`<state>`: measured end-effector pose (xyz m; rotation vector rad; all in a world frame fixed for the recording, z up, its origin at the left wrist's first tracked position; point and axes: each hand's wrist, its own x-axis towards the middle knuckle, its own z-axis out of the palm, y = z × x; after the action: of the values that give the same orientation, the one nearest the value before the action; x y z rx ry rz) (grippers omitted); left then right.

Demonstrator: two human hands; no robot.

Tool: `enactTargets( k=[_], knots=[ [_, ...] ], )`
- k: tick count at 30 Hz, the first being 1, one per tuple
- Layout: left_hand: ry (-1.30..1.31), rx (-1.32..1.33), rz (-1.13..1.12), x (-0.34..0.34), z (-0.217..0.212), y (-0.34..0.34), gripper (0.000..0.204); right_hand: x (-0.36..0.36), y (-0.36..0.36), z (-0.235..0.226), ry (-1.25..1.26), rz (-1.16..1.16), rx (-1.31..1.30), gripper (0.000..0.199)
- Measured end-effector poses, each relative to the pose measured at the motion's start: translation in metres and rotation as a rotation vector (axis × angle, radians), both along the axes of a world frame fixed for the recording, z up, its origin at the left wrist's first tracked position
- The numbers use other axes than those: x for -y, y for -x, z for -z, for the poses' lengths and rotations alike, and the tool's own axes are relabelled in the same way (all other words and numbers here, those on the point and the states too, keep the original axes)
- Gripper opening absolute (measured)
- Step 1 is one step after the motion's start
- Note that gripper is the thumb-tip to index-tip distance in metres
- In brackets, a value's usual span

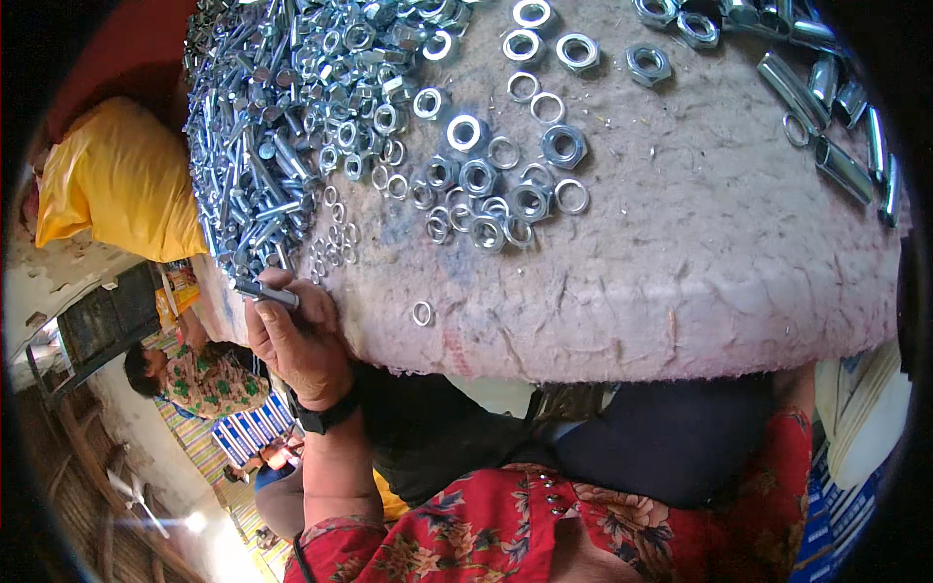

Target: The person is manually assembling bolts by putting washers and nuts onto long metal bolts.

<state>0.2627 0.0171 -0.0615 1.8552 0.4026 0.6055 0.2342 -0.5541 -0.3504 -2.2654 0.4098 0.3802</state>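
Observation:
At the left front edge of the cloth-covered work surface, my left hand point(299, 335) is closed. Between its thumb and fingers it pinches a shiny metal bolt point(267, 293), which lies crosswise. Just beyond the fingertips begins a big heap of bolts point(255, 209), with many hex nuts point(360, 37) mixed in on its right side. Small spring washers point(335, 238) lie close to the hand. A single ring washer point(422, 313) rests apart, to the right of the hand. My right hand is out of sight; only a bit of the right arm point(799, 391) shows below the surface's edge.
Larger hex nuts point(530, 201) and rings lie in a loose group mid-surface. Metal sleeves point(844, 169) are piled at the far right. The pale, rough cloth point(680, 282) drops at its front edge. A yellow sack point(121, 180) stands left; another person point(209, 381) sits on the floor beyond.

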Motion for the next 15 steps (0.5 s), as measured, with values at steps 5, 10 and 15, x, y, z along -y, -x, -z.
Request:
enactTargets(
  k=[5, 10, 15],
  knots=[
    [0.022, -0.002, 0.027, 0.002, -0.001, -0.001, 0.036, 0.004, 0.02, -0.007, -0.071, 0.079, 0.008, 0.057],
    [0.01, 0.018, 0.01, 0.0, 0.001, -0.001, 0.035, 0.003, 0.027, -0.008, -0.102, 0.128, 0.042, 0.056],
    [0.051, 0.014, 0.033, 0.006, -0.001, -0.004, 0.031, -0.01, 0.014, 0.017, -0.173, 0.177, 0.16, 0.056]
  ],
)
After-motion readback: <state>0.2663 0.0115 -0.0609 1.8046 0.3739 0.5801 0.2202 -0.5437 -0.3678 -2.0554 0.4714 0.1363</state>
